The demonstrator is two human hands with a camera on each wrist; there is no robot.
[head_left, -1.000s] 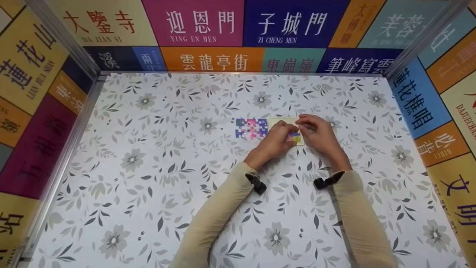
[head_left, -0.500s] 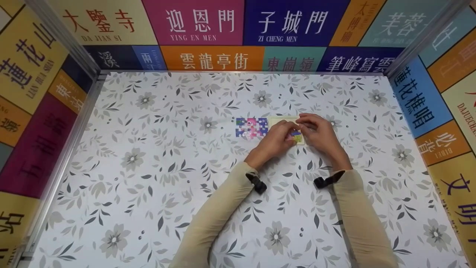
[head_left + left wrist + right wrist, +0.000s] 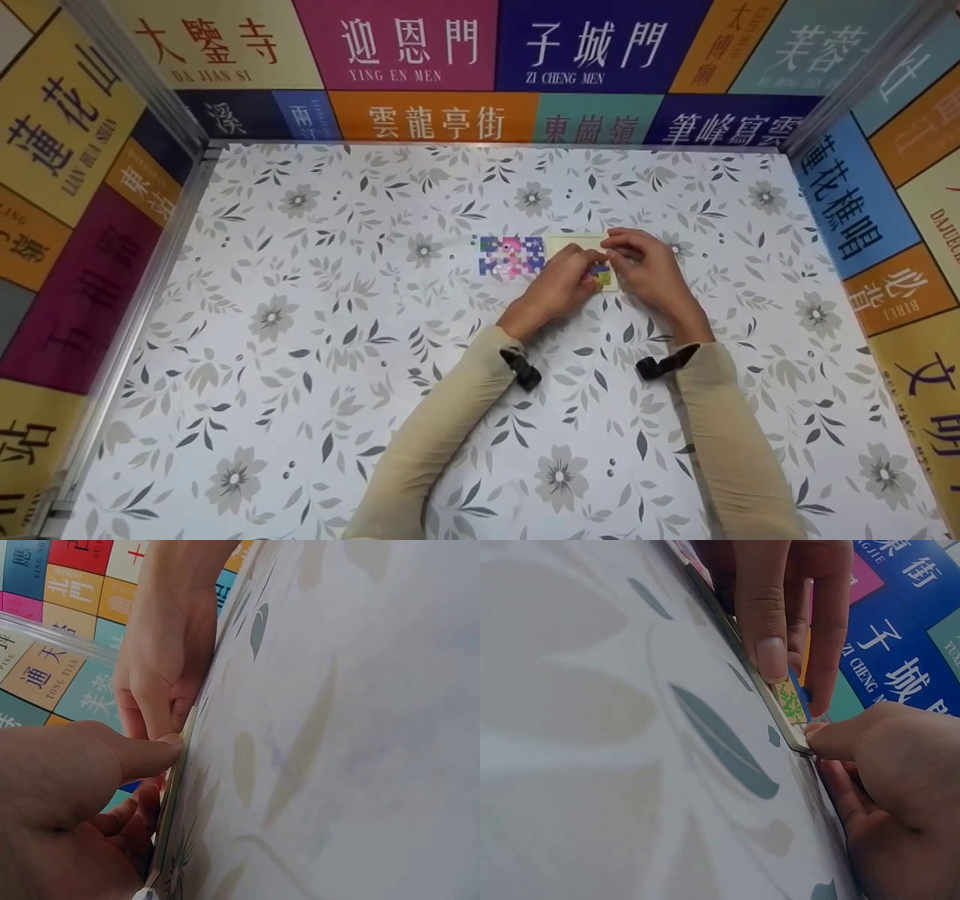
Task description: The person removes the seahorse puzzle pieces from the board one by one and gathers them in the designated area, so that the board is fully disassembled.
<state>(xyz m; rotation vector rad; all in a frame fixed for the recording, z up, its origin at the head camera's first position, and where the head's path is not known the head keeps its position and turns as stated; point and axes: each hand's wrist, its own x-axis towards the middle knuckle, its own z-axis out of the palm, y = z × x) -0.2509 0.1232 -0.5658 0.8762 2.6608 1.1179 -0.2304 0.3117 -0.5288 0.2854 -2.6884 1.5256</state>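
Observation:
A shallow cream puzzle tray (image 3: pixel 576 242) lies on the table under both hands. My left hand (image 3: pixel 559 283) reaches over its near left part, thumb and fingers bent at a puzzle piece (image 3: pixel 790 700) printed yellow-green and blue. That piece leans up slightly above the tray's rim in the right wrist view. My right hand (image 3: pixel 651 271) grips the tray's right side, its thumb against the corner. Left of the tray lies a block of pink and purple puzzle pieces (image 3: pixel 511 257), fitted or set closely together. Fingers hide much of the tray's inside.
A white tabletop with grey flowers and leaves (image 3: pixel 315 420) spreads around the hands. Colourful panels with lettering (image 3: pixel 420 45) wall in the back and both sides. Each wrist wears a black strap mount (image 3: pixel 521 369).
Both hands stay at the tray with only tiny finger movements. The whole head view has shifted slightly; the block of pieces on the left looks the same.

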